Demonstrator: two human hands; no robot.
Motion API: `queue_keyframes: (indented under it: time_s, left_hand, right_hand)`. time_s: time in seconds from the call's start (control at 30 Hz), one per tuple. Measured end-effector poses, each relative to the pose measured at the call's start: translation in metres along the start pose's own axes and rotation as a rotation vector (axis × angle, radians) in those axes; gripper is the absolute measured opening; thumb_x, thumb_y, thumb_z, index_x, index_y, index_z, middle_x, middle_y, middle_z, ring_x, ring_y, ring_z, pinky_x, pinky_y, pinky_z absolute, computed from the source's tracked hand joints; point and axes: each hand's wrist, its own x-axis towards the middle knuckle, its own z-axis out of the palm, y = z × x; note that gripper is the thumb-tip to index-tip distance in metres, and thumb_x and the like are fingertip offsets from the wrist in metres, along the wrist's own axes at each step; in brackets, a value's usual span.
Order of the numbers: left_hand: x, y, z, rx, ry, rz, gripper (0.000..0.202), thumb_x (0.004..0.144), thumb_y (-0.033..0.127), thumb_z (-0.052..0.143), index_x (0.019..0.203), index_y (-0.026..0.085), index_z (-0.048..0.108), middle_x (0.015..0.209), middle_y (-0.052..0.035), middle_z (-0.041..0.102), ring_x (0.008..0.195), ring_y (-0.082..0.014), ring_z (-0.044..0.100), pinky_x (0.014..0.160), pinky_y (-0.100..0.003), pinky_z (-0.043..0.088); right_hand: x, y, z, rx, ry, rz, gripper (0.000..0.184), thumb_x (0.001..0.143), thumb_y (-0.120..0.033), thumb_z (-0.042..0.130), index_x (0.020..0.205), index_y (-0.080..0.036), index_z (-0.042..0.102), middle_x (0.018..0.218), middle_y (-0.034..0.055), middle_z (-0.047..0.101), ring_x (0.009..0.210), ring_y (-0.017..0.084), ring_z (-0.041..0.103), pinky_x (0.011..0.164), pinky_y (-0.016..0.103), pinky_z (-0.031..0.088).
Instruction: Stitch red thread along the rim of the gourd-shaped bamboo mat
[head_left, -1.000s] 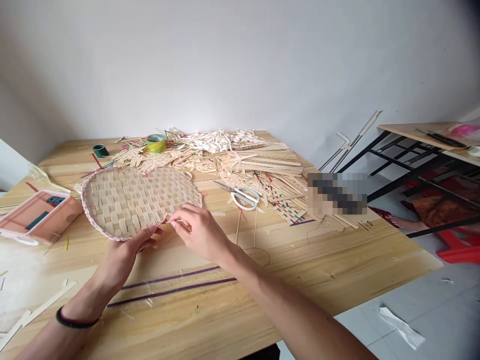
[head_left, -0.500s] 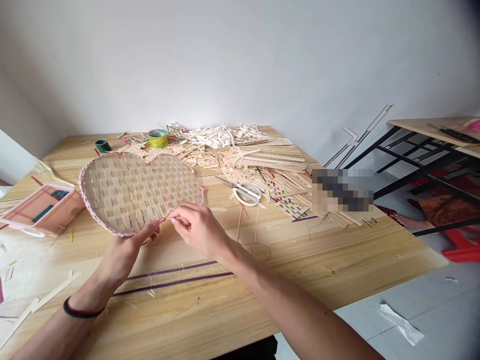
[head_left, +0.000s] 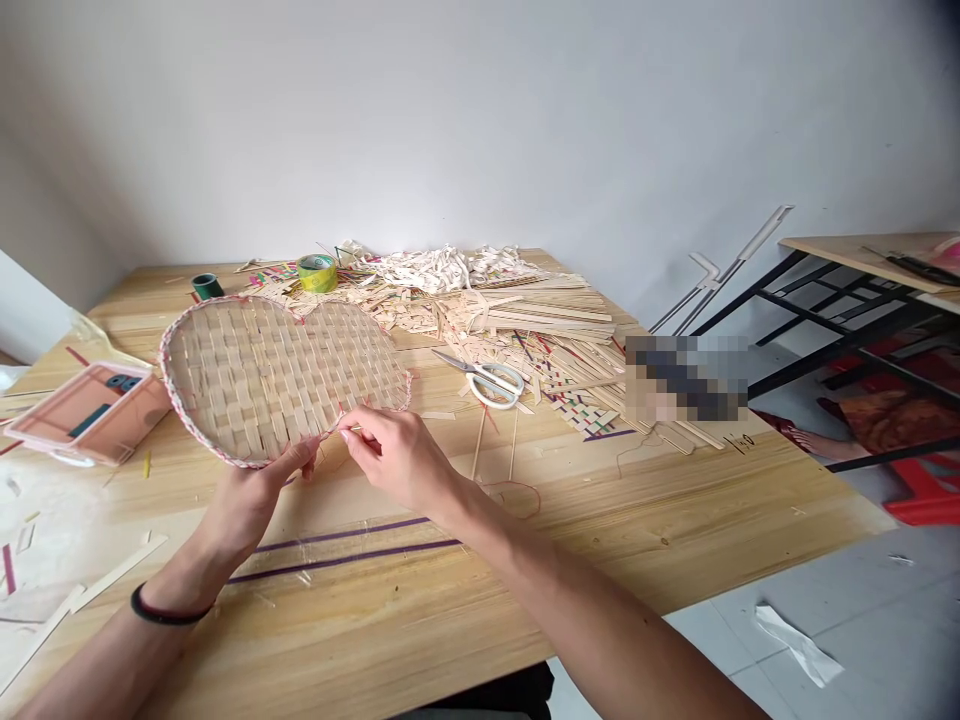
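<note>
A heart-shaped woven bamboo tray [head_left: 270, 375] with a red-stitched rim is tilted up off the wooden table [head_left: 675, 530]. My left hand [head_left: 255, 490] grips its near edge at the pointed tip from below. My right hand [head_left: 394, 455] pinches a thin needle-like sliver right at that tip, fingers closed. A thin red thread [head_left: 517, 492] loops on the table just right of my right wrist.
White-handled scissors [head_left: 487, 378] lie beyond my right hand. A heap of bamboo strips [head_left: 487, 310] covers the table's far half, with a yellow-green tape roll [head_left: 316, 271] and a small green roll [head_left: 205, 286]. A pink box [head_left: 82, 412] sits at left. Another table [head_left: 862, 260] stands at right.
The tray has been raised and tilted a little more toward me. Both hands stay at its tip, shifted slightly up and left with it.
</note>
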Motion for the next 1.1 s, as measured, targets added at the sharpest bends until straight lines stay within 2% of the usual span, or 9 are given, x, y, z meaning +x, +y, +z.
queue_keyframes:
  time_s: [0.43,0.77,1.1]
  left_hand:
    - [-0.0001,-0.0018,0.0012,-0.03,0.009,0.001,0.032,0.088,0.047,0.078,0.071,0.023,0.067,0.074,-0.0026,0.062,0.073,-0.0202,0.055,0.068,-0.031,0.049]
    - [0.0007,-0.0006,0.0018,-0.053,0.031,0.008,0.027,0.084,0.045,0.08,0.074,0.023,0.069,0.07,-0.0026,0.064,0.071,-0.0212,0.06,0.065,-0.032,0.051]
    - [-0.0001,0.0006,0.0034,-0.022,0.054,0.015,0.031,0.084,0.047,0.079,0.071,0.022,0.066,0.068,-0.0017,0.063,0.07,-0.0198,0.057,0.065,-0.032,0.05]
  right_hand:
    - [-0.0001,-0.0027,-0.0014,0.017,0.014,0.015,0.013,0.102,-0.017,0.055,0.099,-0.018,0.067,0.074,0.0004,0.07,0.061,0.012,0.058,0.06,0.023,0.038]
    - [-0.0005,-0.0025,0.001,-0.041,-0.018,0.018,0.013,0.104,-0.018,0.054,0.099,-0.02,0.066,0.076,0.0001,0.072,0.062,0.012,0.058,0.062,0.024,0.037]
    - [-0.0012,-0.0021,0.003,-0.018,0.0,0.014,0.007,0.103,-0.018,0.054,0.1,-0.02,0.06,0.07,-0.0029,0.064,0.059,0.013,0.052,0.063,0.026,0.036]
